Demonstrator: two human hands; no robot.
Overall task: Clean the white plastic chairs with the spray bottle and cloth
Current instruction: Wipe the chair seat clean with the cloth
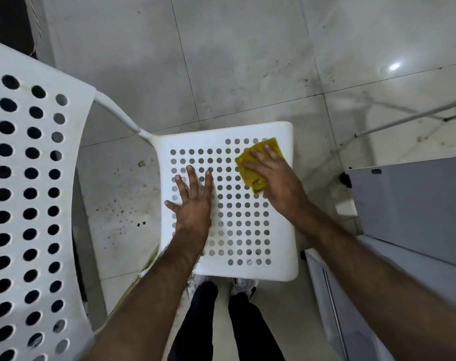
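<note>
My right hand (276, 178) presses the yellow cloth (258, 165) flat at the seat's (281, 230) far right corner. My left hand (193, 199) rests on its left half, fingers spread.

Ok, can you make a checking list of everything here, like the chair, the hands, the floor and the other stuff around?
Surface: white seat with round holes, seen from above; no dirt I can make out.
Job's things: yellow cloth lies flat on the seat's far right part; backrest at left, some marks near its top; spray bottle not seen.
Clutter: nothing seen on the seat.
Hands: left hand flat on the seat, fingers spread; right hand presses the cloth with straight fingers.
Cables: nothing seen.
Surroundings: tiled floor, stained, with dark specks left of the seat; grey cabinet at right; shoes below the seat's near edge.
</note>
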